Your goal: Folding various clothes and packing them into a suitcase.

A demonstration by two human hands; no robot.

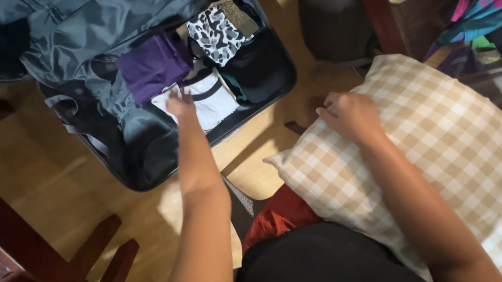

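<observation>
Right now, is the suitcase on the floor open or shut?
Open. The suitcase has its lid thrown back, showing folded clothes packed inside; the left hand touches a white folded piece.

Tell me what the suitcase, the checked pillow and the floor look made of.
Suitcase: dark grey woven synthetic, likely nylon; it creases and has a soft sheen. Checked pillow: matte woven cloth, probably cotton, in beige and white squares. Floor: seemingly smooth polished wood or laminate, warm tan with a faint gloss.
</observation>
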